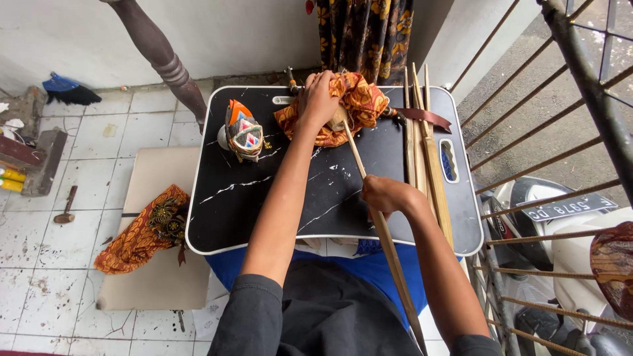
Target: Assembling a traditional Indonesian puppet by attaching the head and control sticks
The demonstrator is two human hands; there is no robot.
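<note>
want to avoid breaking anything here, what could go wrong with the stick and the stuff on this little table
The long wooden stick is held by the right hand while the left hand presses the orange patterned cloth; a hard push could bend or snap it. The painted puppet head stands close to the left forearm, so a sideways swing might topple it. The loose wooden rods lie near the table edge and could roll off.
</note>
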